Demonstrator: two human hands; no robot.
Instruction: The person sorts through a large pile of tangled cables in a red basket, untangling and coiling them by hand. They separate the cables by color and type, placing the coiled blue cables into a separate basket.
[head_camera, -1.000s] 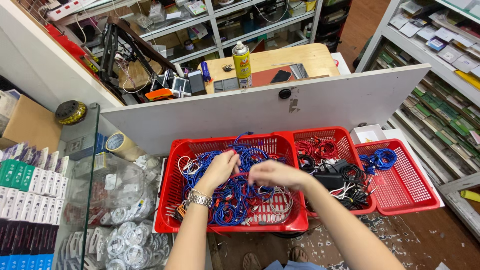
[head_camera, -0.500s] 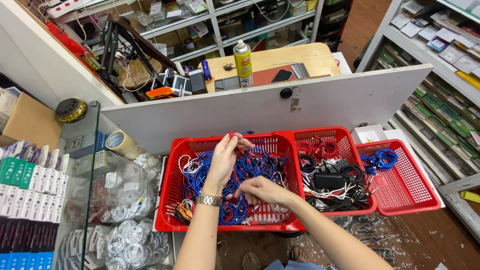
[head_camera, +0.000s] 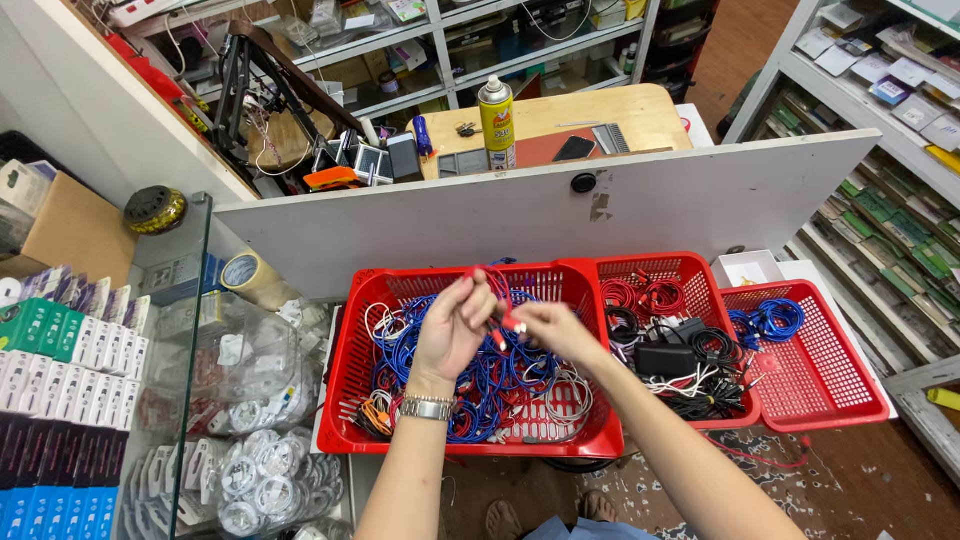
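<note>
1. Three red baskets sit side by side below a white panel (head_camera: 620, 205). Largest, left basket (head_camera: 350, 360), is filled with tangled blue cables (head_camera: 500, 370) plus some white and orange ones.
2. Middle basket (head_camera: 700, 270) holds red coiled cables, black cables and a black adapter (head_camera: 665, 357); right basket (head_camera: 830, 370) holds a blue cable bundle (head_camera: 765, 320).
3. Wooden table (head_camera: 600, 115) behind the panel carries a yellow spray can (head_camera: 496, 120).
4. Left hand (head_camera: 452, 325), metal watch (head_camera: 427, 408) on its wrist, is raised over the left basket; fingers curled closed, pinching a red cable (head_camera: 495, 285) that loops above the fingertips.
5. Right hand (head_camera: 555, 330) is just beside the left, fingers closed on the same red cable's lower end at a small red connector (head_camera: 512, 324).
6. Red cable is held between both hands, above the blue tangle, clear of the basket rim.
</note>
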